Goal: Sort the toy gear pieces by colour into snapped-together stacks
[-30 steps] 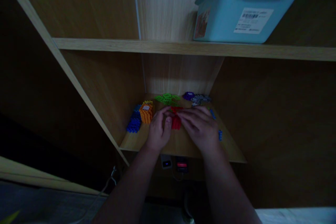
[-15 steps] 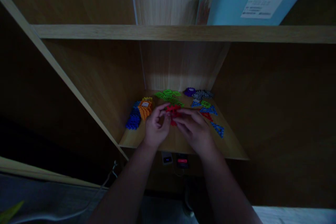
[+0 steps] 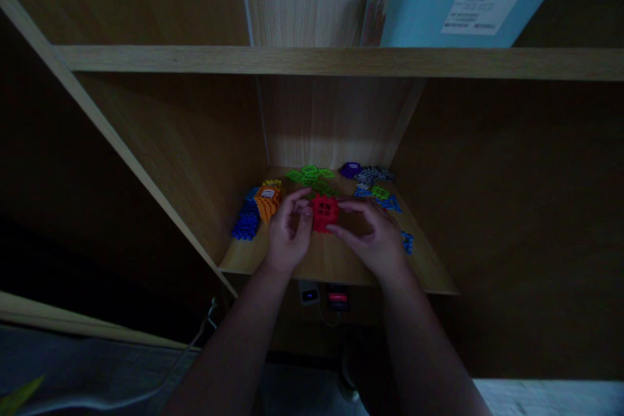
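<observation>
Between my two hands is a red toothed building piece [image 3: 325,213] with a window-like grid in its middle. My left hand [image 3: 290,231] grips its left edge between thumb and fingers. On the opposite edge, the thumb and fingertips of my right hand [image 3: 375,234] close on the piece. Just behind it lie green pieces [image 3: 311,175]. To the left stand a stack of orange pieces [image 3: 268,201] and a stack of blue pieces [image 3: 246,220]. Flat blue triangular pieces [image 3: 390,203], partly covered by my right hand, lie to the right.
A wooden shelf board [image 3: 336,266] carries the pieces, with grey pieces [image 3: 373,175] and a purple piece [image 3: 350,169] at the back right. Overhead runs another shelf edge [image 3: 312,60], with a light blue box [image 3: 439,0] on it. Two small devices [image 3: 337,298] sit below the board.
The red piece now faces me with its grid showing. My right hand's fingers have spread to its upper and lower right, covering more of the pieces on the right.
</observation>
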{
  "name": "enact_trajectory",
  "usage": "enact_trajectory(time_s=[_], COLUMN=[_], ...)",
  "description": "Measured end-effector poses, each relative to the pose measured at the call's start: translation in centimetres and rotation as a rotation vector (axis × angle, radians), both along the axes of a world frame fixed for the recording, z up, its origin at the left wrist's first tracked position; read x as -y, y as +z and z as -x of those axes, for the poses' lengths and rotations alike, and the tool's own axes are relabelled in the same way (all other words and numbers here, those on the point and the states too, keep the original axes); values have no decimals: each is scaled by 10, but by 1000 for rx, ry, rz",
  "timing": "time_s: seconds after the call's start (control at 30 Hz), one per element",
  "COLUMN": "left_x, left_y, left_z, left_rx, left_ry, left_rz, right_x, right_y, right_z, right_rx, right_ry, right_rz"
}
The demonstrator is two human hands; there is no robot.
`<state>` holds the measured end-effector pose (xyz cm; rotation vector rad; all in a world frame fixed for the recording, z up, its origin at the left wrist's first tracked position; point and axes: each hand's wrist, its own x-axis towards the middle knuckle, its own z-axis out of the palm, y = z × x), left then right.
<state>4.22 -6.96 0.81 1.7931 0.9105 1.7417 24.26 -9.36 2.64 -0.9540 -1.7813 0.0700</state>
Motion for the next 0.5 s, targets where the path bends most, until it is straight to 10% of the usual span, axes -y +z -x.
enact_trajectory(time_s=[0.5], left_x=[-16], left_y=[-9], left_z=[-6], left_rx=[-218], left_ry=[94], left_rz=[33], right_x=[-20], right_y=[-18], right_z=[1], right_rx=[-228], right_ry=[-90], right_rz=[291])
